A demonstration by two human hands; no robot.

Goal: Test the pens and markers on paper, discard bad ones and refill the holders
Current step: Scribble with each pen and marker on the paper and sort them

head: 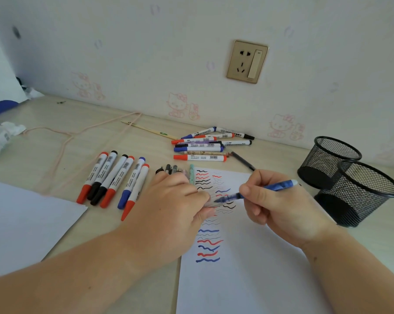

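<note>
Nearest me lies the test paper (248, 268) on the counter (55, 137), its left part covered with wavy red, blue and black lines. A second blank sheet (21, 223) lies at the near left. My right hand (280, 207) pinches a blue pen (259, 189) between thumb and fingers, tip pointing left above the scribbles. My left hand (175, 200) meets that tip, its thumb and forefinger closed on what looks like a clear cap (210, 203), though it is hard to make out. Just beyond my left knuckles a few small pens (173, 169) lie in a bunch. To their left six capped markers (114, 180) lie side by side, with red, black and blue caps. At the right two black mesh holders (350, 177) stand touching each other. Farther off, near the wall, a loose pile of markers (205, 143) lies by a thin pencil (150, 130). A pale cord (62, 134) trails over the far left.
</note>
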